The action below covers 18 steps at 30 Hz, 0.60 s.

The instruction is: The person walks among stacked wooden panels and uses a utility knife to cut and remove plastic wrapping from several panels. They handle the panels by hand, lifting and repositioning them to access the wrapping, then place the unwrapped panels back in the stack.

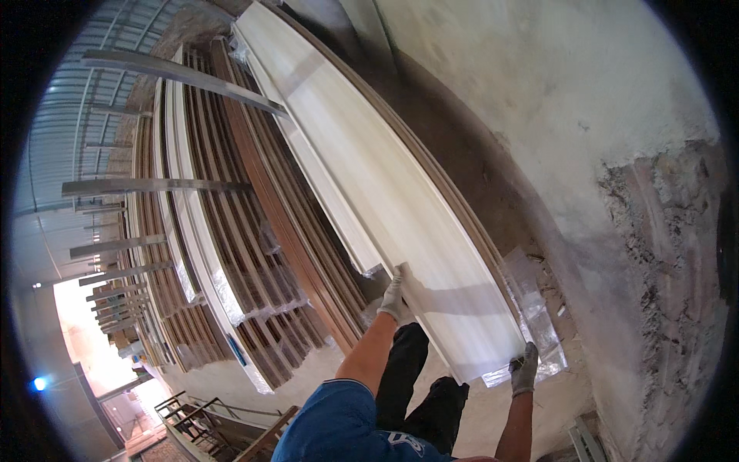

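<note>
Long pale panel laid between brown stacked boards and wall — left edge gripped by gloved left hand, near right corner by right hand; corner could be dropped if clear film slides in the grip, edge scraped on metal rack arm if panel gets twisted

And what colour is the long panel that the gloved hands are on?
The long panel is creamy off-white, seen best in the head view.
</note>
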Tool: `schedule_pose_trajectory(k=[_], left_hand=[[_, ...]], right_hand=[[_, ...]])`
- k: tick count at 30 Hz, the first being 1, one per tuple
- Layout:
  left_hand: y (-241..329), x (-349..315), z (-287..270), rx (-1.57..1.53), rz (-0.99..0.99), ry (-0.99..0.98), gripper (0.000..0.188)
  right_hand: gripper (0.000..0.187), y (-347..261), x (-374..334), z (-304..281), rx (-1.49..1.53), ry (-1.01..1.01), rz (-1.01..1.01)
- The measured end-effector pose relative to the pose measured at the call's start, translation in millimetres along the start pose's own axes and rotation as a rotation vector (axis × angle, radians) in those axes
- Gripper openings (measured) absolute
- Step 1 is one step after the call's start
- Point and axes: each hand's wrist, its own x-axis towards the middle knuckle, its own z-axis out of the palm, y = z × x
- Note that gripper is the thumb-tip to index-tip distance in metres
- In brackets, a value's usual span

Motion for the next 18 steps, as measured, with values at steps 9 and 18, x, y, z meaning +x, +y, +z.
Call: schedule_pose_trajectory(k=[9, 18], left_hand=[[-9.0, 40.5, -1.9, 0.177, 0.126, 0.002, 0.07], [-100.0, 51.4, -36.1, 0.182, 0.074, -0.054, 0.078]], right_hand=[[0.043, 1.6, 45.3, -14.9, -0.159, -0.075, 0.111], [0.042, 53.7, 83.3, -112.4, -0.008, 0.045, 0.315]])
